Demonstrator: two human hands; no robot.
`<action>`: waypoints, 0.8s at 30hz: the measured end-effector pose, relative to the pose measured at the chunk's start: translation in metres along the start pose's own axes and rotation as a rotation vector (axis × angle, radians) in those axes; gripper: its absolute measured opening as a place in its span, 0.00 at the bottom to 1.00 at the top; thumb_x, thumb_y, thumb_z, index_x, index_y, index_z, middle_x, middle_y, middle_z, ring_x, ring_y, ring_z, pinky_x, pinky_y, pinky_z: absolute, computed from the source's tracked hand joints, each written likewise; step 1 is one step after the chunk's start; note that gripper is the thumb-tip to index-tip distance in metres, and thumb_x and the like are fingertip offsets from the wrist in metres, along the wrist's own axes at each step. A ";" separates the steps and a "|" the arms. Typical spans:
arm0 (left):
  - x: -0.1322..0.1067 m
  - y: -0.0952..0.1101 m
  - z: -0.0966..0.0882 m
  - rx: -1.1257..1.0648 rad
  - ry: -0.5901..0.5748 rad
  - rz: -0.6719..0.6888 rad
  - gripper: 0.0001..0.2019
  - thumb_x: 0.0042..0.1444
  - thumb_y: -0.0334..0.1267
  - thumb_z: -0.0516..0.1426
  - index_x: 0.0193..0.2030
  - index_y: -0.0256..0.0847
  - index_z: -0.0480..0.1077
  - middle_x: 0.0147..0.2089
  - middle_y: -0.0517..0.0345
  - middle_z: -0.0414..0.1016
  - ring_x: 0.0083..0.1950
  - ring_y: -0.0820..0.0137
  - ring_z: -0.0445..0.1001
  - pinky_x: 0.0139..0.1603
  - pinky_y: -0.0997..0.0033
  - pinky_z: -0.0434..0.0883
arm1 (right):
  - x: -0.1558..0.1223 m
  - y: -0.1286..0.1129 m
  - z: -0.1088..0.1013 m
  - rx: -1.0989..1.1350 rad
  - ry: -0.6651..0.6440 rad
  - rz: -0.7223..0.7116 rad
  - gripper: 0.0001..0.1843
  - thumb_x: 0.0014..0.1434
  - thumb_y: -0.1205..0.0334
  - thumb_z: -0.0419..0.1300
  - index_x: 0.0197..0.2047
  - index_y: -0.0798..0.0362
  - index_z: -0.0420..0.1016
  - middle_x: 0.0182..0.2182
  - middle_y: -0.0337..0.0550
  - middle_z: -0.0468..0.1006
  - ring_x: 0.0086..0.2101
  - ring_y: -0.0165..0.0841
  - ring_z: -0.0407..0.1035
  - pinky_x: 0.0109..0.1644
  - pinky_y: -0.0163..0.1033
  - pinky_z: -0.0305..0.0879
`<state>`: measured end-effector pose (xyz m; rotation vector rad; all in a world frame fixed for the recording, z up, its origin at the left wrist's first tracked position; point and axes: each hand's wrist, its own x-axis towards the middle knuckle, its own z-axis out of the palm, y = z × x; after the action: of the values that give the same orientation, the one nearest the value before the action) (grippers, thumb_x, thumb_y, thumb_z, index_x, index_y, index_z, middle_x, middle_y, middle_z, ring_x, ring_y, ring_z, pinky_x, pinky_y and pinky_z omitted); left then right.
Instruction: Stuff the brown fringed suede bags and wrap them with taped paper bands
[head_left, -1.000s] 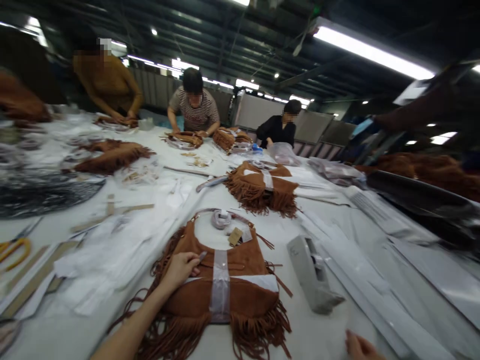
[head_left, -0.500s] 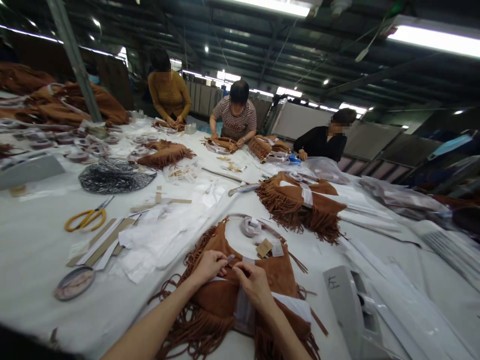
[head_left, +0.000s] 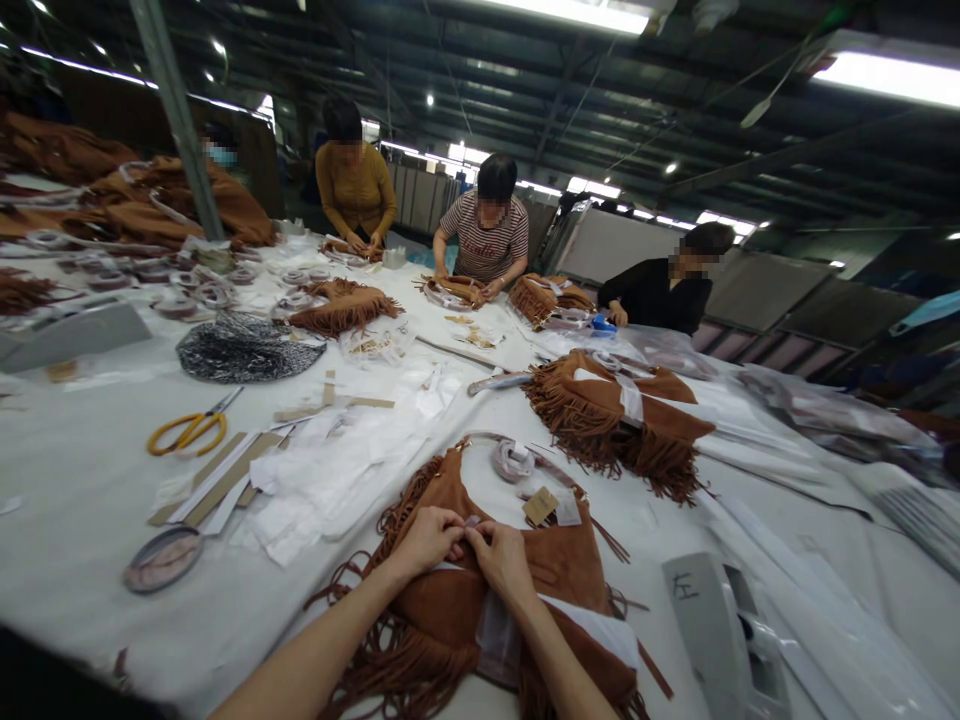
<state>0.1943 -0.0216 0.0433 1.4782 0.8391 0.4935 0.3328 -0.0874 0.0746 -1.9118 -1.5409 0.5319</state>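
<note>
A brown suede fringed bag (head_left: pixel 457 610) lies on the white table right in front of me, with a clear tape strip across its flap and a small tan tag (head_left: pixel 540 506) near its wrapped strap. My left hand (head_left: pixel 427 540) and my right hand (head_left: pixel 501 560) meet at the bag's upper middle edge. Both pinch a small pale piece there, fingers curled tight; what the piece is I cannot make out.
A grey tape dispenser (head_left: pixel 724 630) stands at the right. Another fringed bag (head_left: pixel 622 420) lies beyond. Yellow-handled scissors (head_left: pixel 187 430), card strips, white paper sheets (head_left: pixel 337 470) and a tape roll (head_left: pixel 163 558) sit left. Three people work at the far side.
My right hand came in from the lower right and joined my left hand on the bag's top edge. My view swung left, showing more of the table's left side.
</note>
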 end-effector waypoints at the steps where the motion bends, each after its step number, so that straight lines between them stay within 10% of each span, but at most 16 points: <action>1: 0.000 0.000 0.000 0.001 -0.003 0.000 0.14 0.50 0.40 0.52 0.34 0.34 0.75 0.26 0.54 0.77 0.28 0.67 0.76 0.31 0.71 0.73 | 0.000 0.000 0.000 -0.005 0.007 0.006 0.16 0.56 0.55 0.55 0.25 0.53 0.79 0.26 0.46 0.80 0.27 0.37 0.72 0.34 0.38 0.62; 24: 0.004 0.000 0.001 -0.005 0.015 -0.002 0.14 0.53 0.47 0.52 0.31 0.37 0.69 0.23 0.56 0.75 0.26 0.67 0.77 0.27 0.72 0.73 | -0.002 0.007 0.008 0.050 0.054 -0.050 0.15 0.56 0.54 0.53 0.23 0.52 0.68 0.19 0.39 0.71 0.23 0.32 0.64 0.29 0.35 0.55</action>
<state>0.1972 -0.0193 0.0428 1.4708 0.8510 0.5049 0.3326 -0.0885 0.0638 -1.8304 -1.5230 0.4882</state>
